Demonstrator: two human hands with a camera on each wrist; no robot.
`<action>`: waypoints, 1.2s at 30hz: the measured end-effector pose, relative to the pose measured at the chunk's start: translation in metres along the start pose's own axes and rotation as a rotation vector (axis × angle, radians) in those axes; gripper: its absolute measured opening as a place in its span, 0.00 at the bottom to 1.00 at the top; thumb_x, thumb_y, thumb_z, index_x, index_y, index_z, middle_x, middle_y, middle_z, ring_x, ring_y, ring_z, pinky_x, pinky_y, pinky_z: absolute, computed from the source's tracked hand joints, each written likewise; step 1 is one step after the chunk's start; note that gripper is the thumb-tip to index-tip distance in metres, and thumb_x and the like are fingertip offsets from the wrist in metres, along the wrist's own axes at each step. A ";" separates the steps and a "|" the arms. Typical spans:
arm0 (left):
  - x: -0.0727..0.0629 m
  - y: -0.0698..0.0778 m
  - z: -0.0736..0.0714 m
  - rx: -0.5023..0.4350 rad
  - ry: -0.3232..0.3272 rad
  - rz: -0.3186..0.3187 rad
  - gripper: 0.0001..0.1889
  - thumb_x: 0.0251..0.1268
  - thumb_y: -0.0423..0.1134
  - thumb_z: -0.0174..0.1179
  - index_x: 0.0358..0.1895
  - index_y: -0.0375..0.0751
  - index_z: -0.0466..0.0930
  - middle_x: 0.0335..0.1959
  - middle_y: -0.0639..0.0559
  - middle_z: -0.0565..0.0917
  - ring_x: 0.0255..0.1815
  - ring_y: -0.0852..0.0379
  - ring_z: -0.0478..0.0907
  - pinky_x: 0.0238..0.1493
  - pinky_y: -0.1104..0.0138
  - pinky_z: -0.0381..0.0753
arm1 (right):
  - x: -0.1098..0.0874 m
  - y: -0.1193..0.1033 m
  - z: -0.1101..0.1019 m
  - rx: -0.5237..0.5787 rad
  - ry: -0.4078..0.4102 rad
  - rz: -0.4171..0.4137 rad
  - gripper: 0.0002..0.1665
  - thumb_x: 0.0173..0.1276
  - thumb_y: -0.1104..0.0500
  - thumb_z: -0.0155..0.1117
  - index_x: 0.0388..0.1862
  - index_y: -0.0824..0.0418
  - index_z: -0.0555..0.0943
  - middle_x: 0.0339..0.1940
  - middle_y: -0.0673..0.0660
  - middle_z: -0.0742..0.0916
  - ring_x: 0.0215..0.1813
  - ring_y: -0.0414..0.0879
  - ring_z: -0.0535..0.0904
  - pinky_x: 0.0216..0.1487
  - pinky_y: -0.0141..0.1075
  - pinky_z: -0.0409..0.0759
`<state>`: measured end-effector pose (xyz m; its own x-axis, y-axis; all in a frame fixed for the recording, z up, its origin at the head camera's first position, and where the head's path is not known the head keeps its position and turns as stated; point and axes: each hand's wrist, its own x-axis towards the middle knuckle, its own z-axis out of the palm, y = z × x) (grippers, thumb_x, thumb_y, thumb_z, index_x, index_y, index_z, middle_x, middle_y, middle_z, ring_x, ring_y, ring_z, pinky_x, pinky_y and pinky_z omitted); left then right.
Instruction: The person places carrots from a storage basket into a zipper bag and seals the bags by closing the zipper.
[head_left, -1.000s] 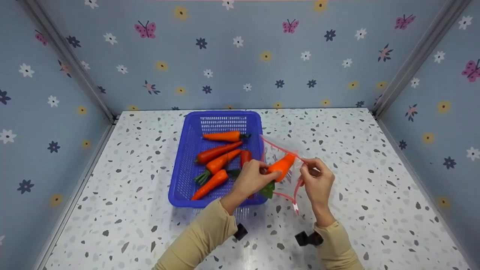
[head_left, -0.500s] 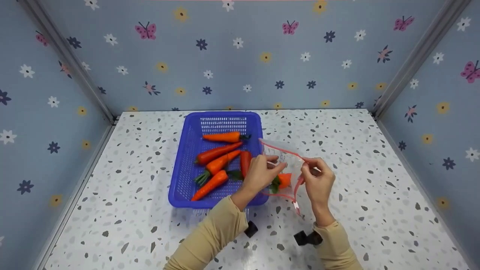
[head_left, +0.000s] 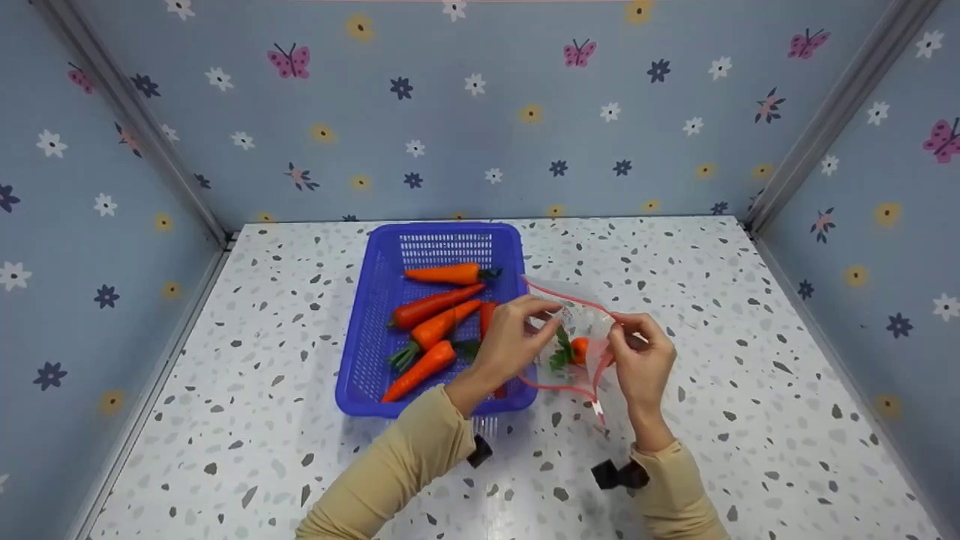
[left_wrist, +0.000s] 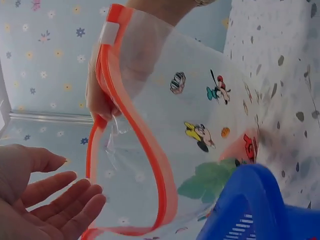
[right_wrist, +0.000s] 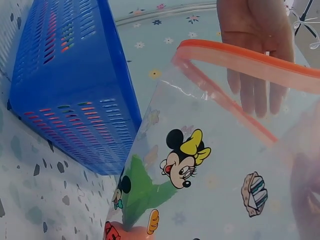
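A clear zip bag (head_left: 577, 301) with a red-orange zip edge and cartoon prints stands with its mouth open. My right hand (head_left: 643, 360) pinches the bag's edge near the zip. Inside the bag lies an orange carrot (head_left: 580, 350); its green leaves (left_wrist: 207, 180) show through the plastic in the left wrist view. At the mouth of the bag is my left hand (head_left: 510, 341), its fingers loosely extended and holding nothing. Part of the carrot is hidden behind the zip edge and my right hand.
Left of the bag, a blue plastic basket (head_left: 352, 337) holds several carrots (head_left: 431, 304), one partly covered by my left hand. The speckled white tabletop (head_left: 712, 300) meets flower-patterned walls (head_left: 480, 120) at the back and sides.
My left hand has let go of the carrot, which has dropped from the mouth down into the bag. That hand has then drawn back slightly left. My right hand keeps its pinch on the bag.
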<state>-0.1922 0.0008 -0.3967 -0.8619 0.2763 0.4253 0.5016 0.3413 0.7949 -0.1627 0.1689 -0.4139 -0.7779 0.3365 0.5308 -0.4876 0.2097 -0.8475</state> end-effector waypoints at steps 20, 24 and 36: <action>0.039 -0.065 -0.042 0.206 0.059 0.036 0.11 0.61 0.33 0.53 0.44 0.32 0.78 0.37 0.44 0.79 0.38 0.54 0.75 0.43 0.67 0.74 | 0.002 0.000 -0.005 -0.017 0.008 -0.010 0.06 0.53 0.78 0.52 0.29 0.77 0.78 0.21 0.65 0.76 0.14 0.42 0.72 0.13 0.27 0.70; 0.044 -0.084 -0.049 0.245 0.060 -0.036 0.12 0.60 0.33 0.55 0.46 0.31 0.77 0.39 0.40 0.78 0.40 0.49 0.75 0.45 0.63 0.73 | 0.002 -0.001 -0.005 -0.008 0.014 -0.008 0.07 0.53 0.78 0.52 0.29 0.77 0.78 0.20 0.65 0.76 0.15 0.42 0.73 0.13 0.27 0.70; 0.042 -0.136 -0.071 0.317 -0.097 -0.300 0.26 0.64 0.42 0.51 0.63 0.34 0.61 0.62 0.39 0.62 0.63 0.47 0.56 0.63 0.58 0.53 | 0.001 0.001 -0.005 -0.029 0.022 -0.019 0.07 0.53 0.78 0.52 0.29 0.77 0.78 0.20 0.65 0.77 0.16 0.40 0.73 0.14 0.26 0.70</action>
<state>-0.3017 -0.0973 -0.4561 -0.9693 0.2010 0.1418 0.2418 0.6735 0.6986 -0.1619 0.1740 -0.4143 -0.7592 0.3524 0.5471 -0.4906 0.2425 -0.8370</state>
